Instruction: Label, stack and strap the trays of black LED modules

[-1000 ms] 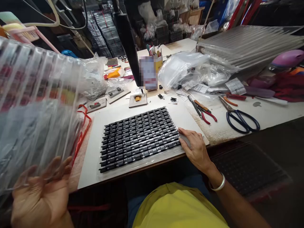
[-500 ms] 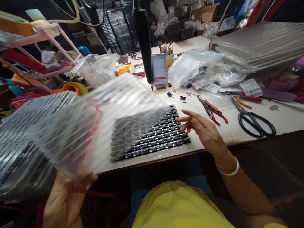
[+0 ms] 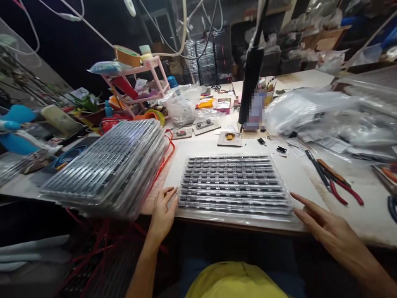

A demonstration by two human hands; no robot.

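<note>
A clear plastic tray [image 3: 232, 182] lies flat on the table before me, filled with rows of small black electronic parts under ridged clear plastic. At its left edge my left hand [image 3: 163, 211] has its fingers and thumb closed on the rim. My right hand [image 3: 322, 225] is open, fingers stretched and apart, with the fingertips against the tray's right edge. A tall stack of similar filled trays [image 3: 102, 165] stands to the left of my left hand.
Red-handled pliers [image 3: 338, 184] and a dark pen-like tool [image 3: 318, 169] lie to the right. Plastic bags [image 3: 310, 111] heap up behind them. A black post [image 3: 252, 70] rises behind the tray. Red string [image 3: 167, 151] trails by the stack, and a pink rack [image 3: 139, 78] stands behind it.
The ridged clear plastic sheet that my left hand held up has come down over the parts. Both hands have moved to the tray's two ends. My view has swung left.
</note>
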